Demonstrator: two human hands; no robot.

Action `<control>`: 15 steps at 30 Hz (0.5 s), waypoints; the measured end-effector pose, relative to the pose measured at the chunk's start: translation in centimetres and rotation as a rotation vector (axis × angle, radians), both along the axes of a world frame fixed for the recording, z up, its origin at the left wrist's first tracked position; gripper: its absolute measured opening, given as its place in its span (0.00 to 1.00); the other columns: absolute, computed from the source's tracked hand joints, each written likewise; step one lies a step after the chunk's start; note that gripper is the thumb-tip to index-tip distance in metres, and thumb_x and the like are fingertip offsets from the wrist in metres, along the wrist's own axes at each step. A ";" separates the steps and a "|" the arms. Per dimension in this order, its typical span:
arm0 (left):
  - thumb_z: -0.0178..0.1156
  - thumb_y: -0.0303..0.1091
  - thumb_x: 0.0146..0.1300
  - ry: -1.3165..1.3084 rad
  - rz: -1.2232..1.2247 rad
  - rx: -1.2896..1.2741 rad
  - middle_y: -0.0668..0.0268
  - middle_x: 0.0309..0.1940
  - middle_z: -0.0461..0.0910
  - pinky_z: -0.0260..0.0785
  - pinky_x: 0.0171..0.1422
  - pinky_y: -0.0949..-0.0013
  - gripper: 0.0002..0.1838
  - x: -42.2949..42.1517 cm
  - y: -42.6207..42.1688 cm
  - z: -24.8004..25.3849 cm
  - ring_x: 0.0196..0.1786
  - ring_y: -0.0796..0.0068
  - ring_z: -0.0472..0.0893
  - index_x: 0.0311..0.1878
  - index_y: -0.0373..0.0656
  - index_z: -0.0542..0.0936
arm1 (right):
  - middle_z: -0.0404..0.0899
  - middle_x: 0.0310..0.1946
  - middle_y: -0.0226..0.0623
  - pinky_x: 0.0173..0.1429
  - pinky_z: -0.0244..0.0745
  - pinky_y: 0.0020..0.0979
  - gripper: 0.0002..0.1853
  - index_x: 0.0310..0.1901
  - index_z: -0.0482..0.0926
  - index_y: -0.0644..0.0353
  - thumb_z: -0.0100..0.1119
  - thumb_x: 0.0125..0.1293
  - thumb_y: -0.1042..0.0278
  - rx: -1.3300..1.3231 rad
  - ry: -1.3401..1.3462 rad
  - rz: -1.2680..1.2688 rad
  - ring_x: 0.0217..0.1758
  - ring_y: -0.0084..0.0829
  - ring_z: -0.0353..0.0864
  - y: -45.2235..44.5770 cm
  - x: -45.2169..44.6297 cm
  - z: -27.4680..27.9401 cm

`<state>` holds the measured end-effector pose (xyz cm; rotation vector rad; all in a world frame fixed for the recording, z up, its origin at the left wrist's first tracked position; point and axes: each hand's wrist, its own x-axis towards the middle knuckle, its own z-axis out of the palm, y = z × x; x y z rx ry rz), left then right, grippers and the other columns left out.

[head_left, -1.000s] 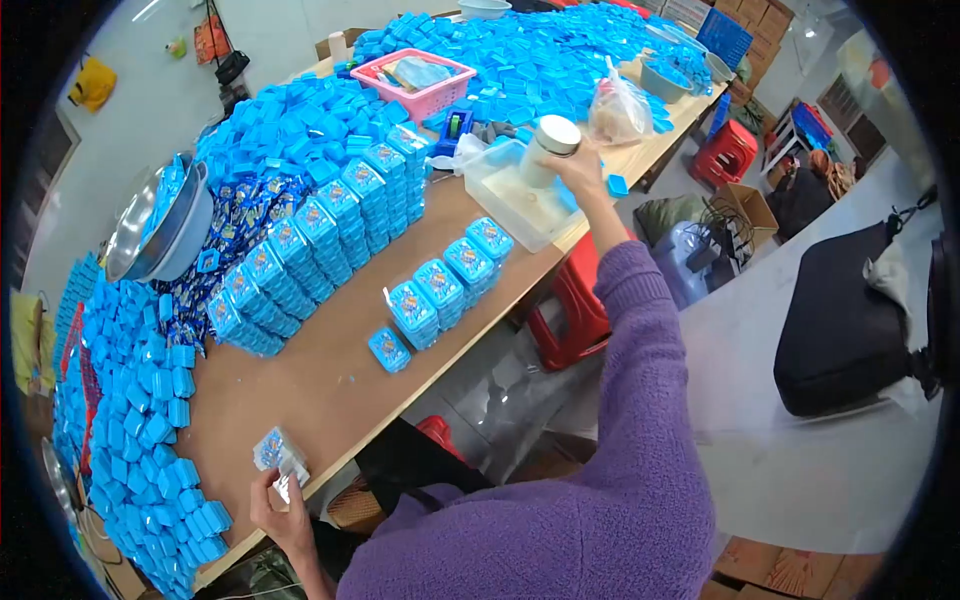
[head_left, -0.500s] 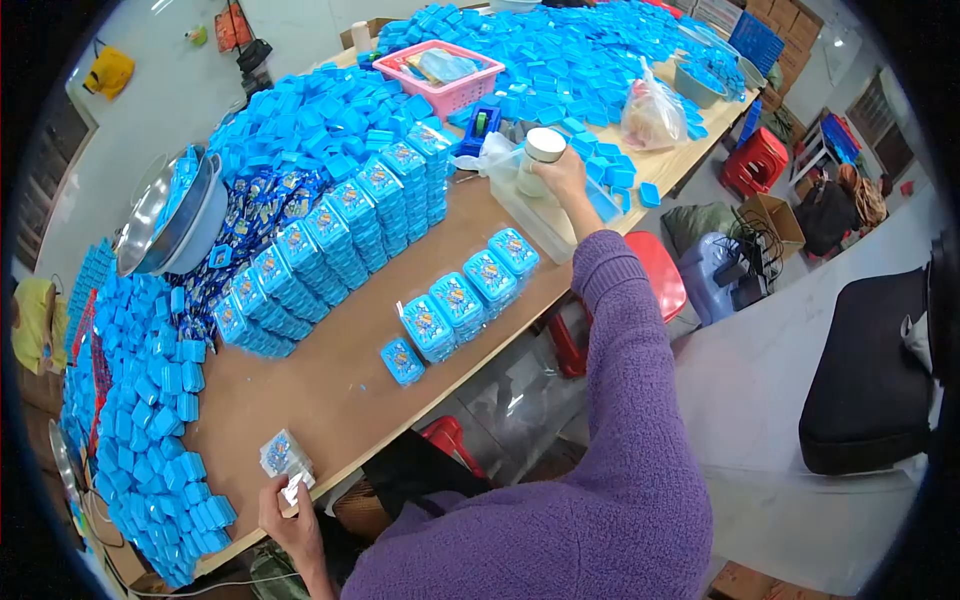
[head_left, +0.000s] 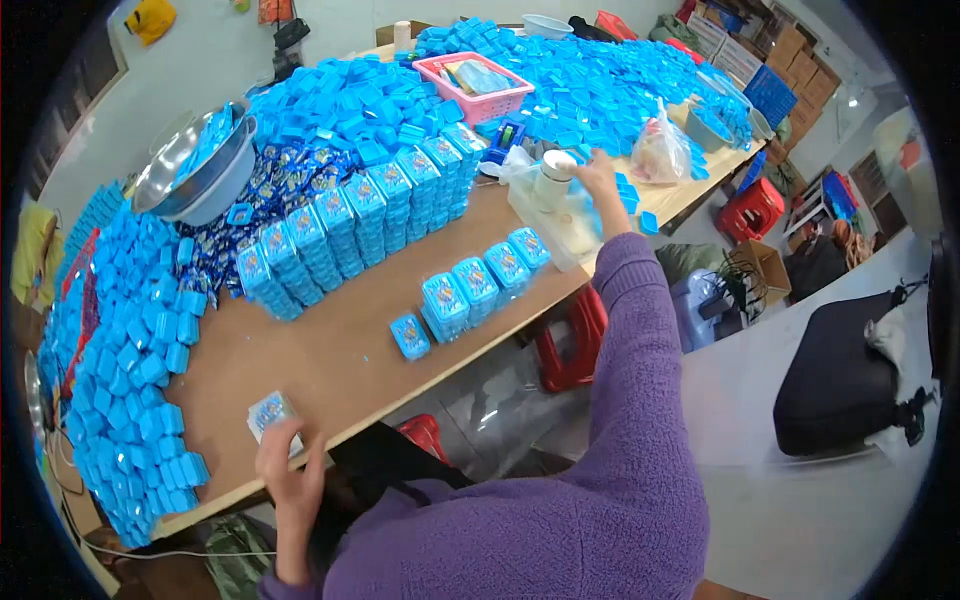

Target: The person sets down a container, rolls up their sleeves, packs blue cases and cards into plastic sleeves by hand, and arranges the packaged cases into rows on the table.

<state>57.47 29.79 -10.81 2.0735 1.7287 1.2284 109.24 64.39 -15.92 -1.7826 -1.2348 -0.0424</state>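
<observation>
My left hand [head_left: 290,470] is at a small stack of printed cards [head_left: 268,408] near the table's front edge. Its forefinger reaches the stack, and the thumb stands apart. At the far end of my stretched right arm, my right hand [head_left: 602,185] is open beside a white-capped bottle [head_left: 553,182], fingers apart near the cap. The bottle stands upright in a clear plastic bin [head_left: 535,222]. Between my hands lie short stacks of blue boxes with printed lids [head_left: 475,280] and one single blue box [head_left: 409,336].
A long row of tall blue box stacks [head_left: 365,200] stands behind. Loose blue boxes [head_left: 130,350] heap at left and back. Dark blue packets [head_left: 280,185], a metal bowl [head_left: 150,185], a pink basket [head_left: 500,103], a tape dispenser [head_left: 503,143] and a plastic bag [head_left: 660,155] surround the work area.
My right hand has loosened from the bottle and shifted to its right side. The white crumpled piece in my left hand no longer shows; that hand has moved up over the cards. The view has turned slightly.
</observation>
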 end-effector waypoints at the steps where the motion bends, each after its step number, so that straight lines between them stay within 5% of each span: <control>1: 0.63 0.19 0.45 -0.040 -0.102 -0.013 0.57 0.33 0.78 0.69 0.43 0.66 0.12 1.8 1.0 1.3 0.38 0.61 0.78 0.37 0.35 0.77 | 0.80 0.39 0.46 0.46 0.74 0.34 0.37 0.47 0.75 0.70 0.75 0.37 0.53 -0.051 0.122 0.064 0.42 0.38 0.80 -1.6 -0.8 3.8; 5: 0.65 0.24 0.47 -0.184 -0.705 0.171 0.56 0.36 0.77 0.69 0.45 0.63 0.11 10.7 4.6 6.3 0.41 0.57 0.77 0.36 0.36 0.77 | 0.79 0.38 0.45 0.40 0.74 0.31 0.38 0.50 0.74 0.72 0.75 0.40 0.53 0.096 0.341 -0.065 0.38 0.32 0.78 -2.0 -1.4 11.1; 8: 0.67 0.27 0.48 -0.389 -0.810 0.293 0.58 0.37 0.78 0.69 0.47 0.65 0.13 17.2 6.4 9.8 0.42 0.62 0.78 0.38 0.36 0.77 | 0.80 0.40 0.48 0.45 0.73 0.34 0.38 0.44 0.76 0.72 0.75 0.35 0.49 0.189 0.571 0.006 0.42 0.36 0.80 -3.4 -5.3 16.6; 11: 0.70 0.29 0.46 -0.796 -0.871 -0.050 0.64 0.36 0.78 0.70 0.45 0.70 0.18 21.3 7.8 12.4 0.41 0.73 0.78 0.40 0.35 0.77 | 0.79 0.33 0.43 0.36 0.74 0.31 0.29 0.37 0.77 0.70 0.73 0.41 0.53 0.265 0.263 0.012 0.31 0.33 0.78 -4.3 -8.8 19.0; 12: 0.70 0.29 0.46 -0.793 -0.881 -0.044 0.64 0.36 0.78 0.70 0.45 0.70 0.18 21.2 7.5 12.9 0.41 0.73 0.78 0.40 0.35 0.77 | 0.79 0.35 0.45 0.38 0.75 0.33 0.27 0.37 0.77 0.69 0.72 0.41 0.54 0.299 0.054 0.025 0.34 0.36 0.79 -5.5 -10.3 19.3; 15: 0.69 0.29 0.43 -0.608 -1.024 -0.569 0.65 0.33 0.78 0.69 0.41 0.71 0.15 20.2 5.7 14.5 0.37 0.73 0.78 0.36 0.35 0.78 | 0.78 0.39 0.49 0.43 0.75 0.37 0.24 0.38 0.77 0.67 0.70 0.42 0.57 0.284 -0.415 0.009 0.41 0.41 0.79 -9.9 -14.9 19.4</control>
